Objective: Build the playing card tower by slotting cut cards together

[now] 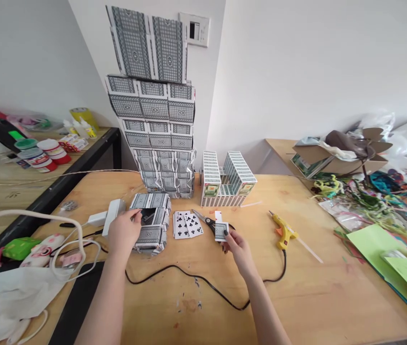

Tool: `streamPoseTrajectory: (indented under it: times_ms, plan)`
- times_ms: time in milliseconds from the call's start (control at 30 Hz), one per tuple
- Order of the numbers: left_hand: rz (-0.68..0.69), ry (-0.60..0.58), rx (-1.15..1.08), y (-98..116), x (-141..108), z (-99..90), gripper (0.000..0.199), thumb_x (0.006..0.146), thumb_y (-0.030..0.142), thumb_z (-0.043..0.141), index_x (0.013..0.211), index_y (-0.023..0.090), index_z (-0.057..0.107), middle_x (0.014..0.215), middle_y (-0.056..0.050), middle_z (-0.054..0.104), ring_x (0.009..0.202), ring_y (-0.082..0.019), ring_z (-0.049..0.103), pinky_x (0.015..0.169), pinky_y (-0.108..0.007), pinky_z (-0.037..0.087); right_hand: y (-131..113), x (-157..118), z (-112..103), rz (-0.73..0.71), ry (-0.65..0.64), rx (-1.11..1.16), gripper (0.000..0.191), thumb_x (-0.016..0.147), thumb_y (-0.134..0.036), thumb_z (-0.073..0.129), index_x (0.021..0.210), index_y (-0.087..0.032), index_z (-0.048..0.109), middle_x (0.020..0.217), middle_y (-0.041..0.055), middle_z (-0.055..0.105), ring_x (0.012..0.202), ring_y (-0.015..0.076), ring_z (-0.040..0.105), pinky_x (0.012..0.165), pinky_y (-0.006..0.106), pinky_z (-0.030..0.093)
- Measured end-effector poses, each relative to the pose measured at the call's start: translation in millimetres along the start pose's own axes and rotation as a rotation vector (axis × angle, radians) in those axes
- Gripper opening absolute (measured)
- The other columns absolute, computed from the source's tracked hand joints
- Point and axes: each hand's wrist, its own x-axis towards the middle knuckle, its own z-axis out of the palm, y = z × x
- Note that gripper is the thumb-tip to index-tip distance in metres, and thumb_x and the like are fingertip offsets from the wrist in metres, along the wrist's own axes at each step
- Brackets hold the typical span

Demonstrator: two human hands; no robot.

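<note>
A low block built of grey-backed playing cards [148, 235] lies at the left centre, with a dark opening in its top. My left hand [126, 229] is closed at that opening's left edge; what its fingertips hold, if anything, is too small to make out. My right hand [235, 243] pinches a small grey-patterned card piece [220, 232] above black-handled scissors [209, 222]. Between the block and the scissors lie face-up club cards [187, 225]. Behind them rises a tall stacked card structure [165, 134], beside a smaller green-and-white card structure [226, 184].
A yellow glue gun [284, 231] lies to the right, its black cord [206, 283] curving across the front. White power adapters [114, 215] and cables sit at the left. Colourful scraps [401, 196], an open cardboard box [336, 160] and green paper [386, 254] crowd the right side.
</note>
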Motion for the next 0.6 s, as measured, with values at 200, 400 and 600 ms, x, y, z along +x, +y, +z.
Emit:
streamPoseTrajectory:
  times_ms: [200,400,600]
  plan:
    - [0.093,-0.447,-0.516,35.5,-45.6,-11.7,0.034,0.076,0.042,0.043,0.094,0.02,0.063,0.08,-0.003,0.068,0.065,-0.017,0.06,0.058,-0.026,0.045,-18.2,-13.1,65.6,-0.019,-0.335,0.101,0.031,0.075,-0.048,0.053,0.072,-0.018,0.055,0.059,-0.0003,0.057,0.044,0.0084,0.046,0.043,0.021,0.038]
    - [0.103,-0.526,-0.618,47.2,-59.5,-8.5,0.031,0.075,0.042,0.045,0.081,0.015,0.058,0.071,-0.004,0.066,0.061,-0.018,0.06,0.055,-0.026,0.044,-20.7,-15.3,94.1,0.013,-0.394,0.087,0.031,0.074,-0.046,0.055,0.077,-0.015,0.058,0.062,0.0011,0.061,0.043,0.0074,0.045,0.042,0.02,0.039]
    - [-0.05,0.022,0.05,6.0,-4.3,-9.8,0.033,0.082,0.032,0.032,0.098,0.015,0.056,0.081,-0.012,0.065,0.073,-0.026,0.059,0.059,-0.032,0.042,-5.4,-14.7,62.4,0.08,-0.179,0.091,0.032,0.069,-0.045,0.061,0.077,-0.014,0.06,0.058,0.0005,0.06,0.041,0.0073,0.044,0.042,0.021,0.036]
